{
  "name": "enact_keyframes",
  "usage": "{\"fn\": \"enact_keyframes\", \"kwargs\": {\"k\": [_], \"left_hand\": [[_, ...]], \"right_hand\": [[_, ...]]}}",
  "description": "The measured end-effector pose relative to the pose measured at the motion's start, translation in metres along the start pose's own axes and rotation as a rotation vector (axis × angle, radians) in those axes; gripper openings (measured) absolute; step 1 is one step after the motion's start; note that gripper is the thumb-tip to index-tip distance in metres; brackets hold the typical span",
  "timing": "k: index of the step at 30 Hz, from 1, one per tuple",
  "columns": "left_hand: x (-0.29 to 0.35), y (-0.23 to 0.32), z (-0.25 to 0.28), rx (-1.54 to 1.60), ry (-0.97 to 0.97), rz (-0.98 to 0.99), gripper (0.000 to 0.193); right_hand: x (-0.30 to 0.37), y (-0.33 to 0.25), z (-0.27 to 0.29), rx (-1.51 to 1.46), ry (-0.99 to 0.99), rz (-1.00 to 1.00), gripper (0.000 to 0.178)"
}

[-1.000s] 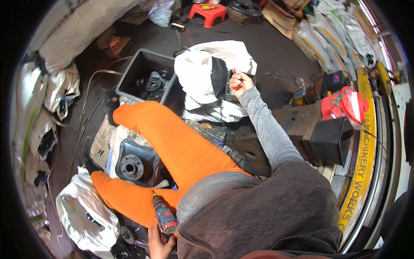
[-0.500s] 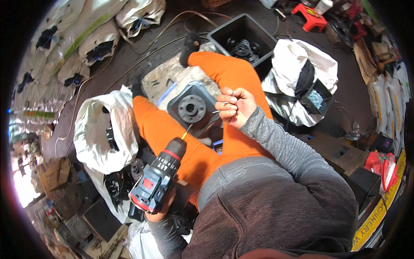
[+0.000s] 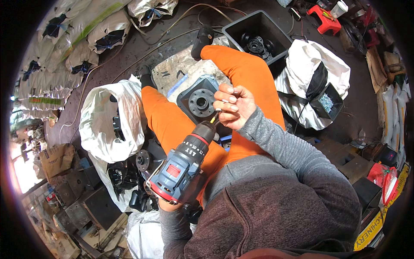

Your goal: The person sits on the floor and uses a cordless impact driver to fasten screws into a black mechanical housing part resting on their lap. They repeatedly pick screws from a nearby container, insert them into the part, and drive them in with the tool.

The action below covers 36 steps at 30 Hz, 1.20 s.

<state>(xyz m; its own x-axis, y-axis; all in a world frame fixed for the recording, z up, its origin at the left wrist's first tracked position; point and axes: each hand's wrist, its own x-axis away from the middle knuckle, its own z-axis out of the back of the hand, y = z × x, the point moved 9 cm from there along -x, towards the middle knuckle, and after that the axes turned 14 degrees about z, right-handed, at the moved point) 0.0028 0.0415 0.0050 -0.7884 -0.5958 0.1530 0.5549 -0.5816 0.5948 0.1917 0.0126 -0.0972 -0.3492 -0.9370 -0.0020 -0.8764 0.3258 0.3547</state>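
Note:
My left hand point(image 3: 170, 205) grips a grey and red cordless drill point(image 3: 176, 169) by its handle, which is mostly hidden beneath the body. A gold-coloured bit point(image 3: 214, 118) points up and right from its chuck. At the tip of that bit is my right hand point(image 3: 235, 105), fingers curled and pinching a small, thin metal piece that looks like a screw point(image 3: 218, 110). Just left of these fingers, a round dark metal flange point(image 3: 192, 102) with a ring of holes lies on a dark square base point(image 3: 183, 100) between my legs.
At left stands an open white sack point(image 3: 97, 129) with black parts. A grey bin point(image 3: 280, 36) holds black round parts, beyond my right knee. Right of it, a white sack point(image 3: 302, 60) has a small box of screws point(image 3: 326, 103) against it. Hoses point(image 3: 166, 32) cross the floor.
The drill has moved up and right, bringing its bit to the fingers of my right hand. The right hand keeps its pinch. The whole view has shifted slightly.

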Motion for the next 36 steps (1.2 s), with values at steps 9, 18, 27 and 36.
{"fn": "enact_keyframes", "kwargs": {"k": [9,18,27,36], "left_hand": [[0.001,0.006,0.012,-0.090,0.044,-0.043,0.029],[0.007,-0.038,0.012,0.075,-0.066,0.266,0.032],[0.011,-0.046,0.011,0.156,-0.026,0.303,0.028],[-0.007,0.007,0.022,-0.158,0.092,-0.130,0.021]], "right_hand": [[0.004,-0.008,0.059,0.314,0.300,0.006,0.030],[0.020,-0.005,0.046,1.152,0.032,-0.229,0.037],[0.017,-0.004,0.058,1.140,0.158,-0.193,0.033],[0.020,0.007,0.079,0.724,0.452,-0.222,0.026]]}}
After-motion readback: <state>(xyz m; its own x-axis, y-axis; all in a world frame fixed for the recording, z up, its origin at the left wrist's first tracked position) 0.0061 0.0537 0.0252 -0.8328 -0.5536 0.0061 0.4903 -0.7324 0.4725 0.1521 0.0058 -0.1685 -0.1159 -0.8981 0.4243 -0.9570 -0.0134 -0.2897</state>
